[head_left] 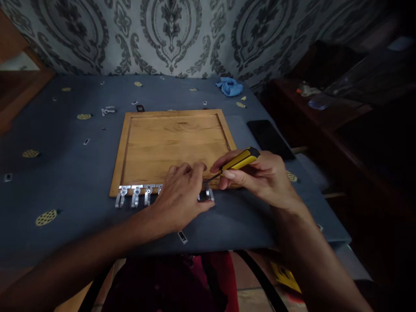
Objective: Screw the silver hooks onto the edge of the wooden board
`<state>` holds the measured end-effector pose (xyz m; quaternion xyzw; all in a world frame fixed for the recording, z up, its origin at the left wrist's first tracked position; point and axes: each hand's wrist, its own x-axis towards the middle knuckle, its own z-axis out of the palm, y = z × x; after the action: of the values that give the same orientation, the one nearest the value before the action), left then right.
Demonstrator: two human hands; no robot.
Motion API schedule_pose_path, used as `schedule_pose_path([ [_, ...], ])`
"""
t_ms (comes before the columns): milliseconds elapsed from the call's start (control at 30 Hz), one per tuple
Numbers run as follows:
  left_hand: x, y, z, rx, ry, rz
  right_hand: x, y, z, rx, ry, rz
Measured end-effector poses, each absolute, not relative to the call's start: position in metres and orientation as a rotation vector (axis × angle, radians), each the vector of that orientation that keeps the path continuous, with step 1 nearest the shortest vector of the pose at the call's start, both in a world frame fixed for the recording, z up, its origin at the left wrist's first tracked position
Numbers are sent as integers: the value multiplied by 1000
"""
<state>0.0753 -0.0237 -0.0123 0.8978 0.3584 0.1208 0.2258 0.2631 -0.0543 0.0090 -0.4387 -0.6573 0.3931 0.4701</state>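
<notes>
A wooden panel (175,143) with a raised frame lies flat on the cloth-covered table. Along its near edge runs a row of shiny metal hooks (136,190), with screw heads showing in some. My left hand (182,195) bends over this edge, its fingers on the panel and its thumb against the rightmost hook (210,194); it covers the middle of the row. In my right hand (266,177) is a yellow and black screwdriver (240,160), gripped between thumb and fingers. Its shaft slants down left to the rightmost hook, and the tip's exact contact is hard to make out.
A loose metal hook (108,110) lies beyond the panel's left corner. Right of the panel rests a black phone (270,138). A crumpled blue cloth (229,86) sits at the back, near the patterned curtain (172,34). Dark furniture (292,99) stands on the right.
</notes>
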Motion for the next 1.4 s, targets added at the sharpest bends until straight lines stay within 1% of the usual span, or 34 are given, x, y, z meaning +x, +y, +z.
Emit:
schedule_pose_path([
  [200, 75, -24, -12, 2471, 995, 334, 256, -51, 0, -1048, -1591, 769],
  [567, 74, -25, -11, 2476, 998, 314, 250, -55, -11, -1157, -1526, 486],
  [833, 75, -23, -12, 2483, 982, 291, 250, -56, -12, -981, -1281, 494],
  [1100, 76, -23, -10, 2488, 1010, 258, 247, -48, -9, -1165, -1267, 629],
  [1400, 76, -23, -10, 2493, 996, 248, 249, -51, -8, -1172, -1281, 715],
])
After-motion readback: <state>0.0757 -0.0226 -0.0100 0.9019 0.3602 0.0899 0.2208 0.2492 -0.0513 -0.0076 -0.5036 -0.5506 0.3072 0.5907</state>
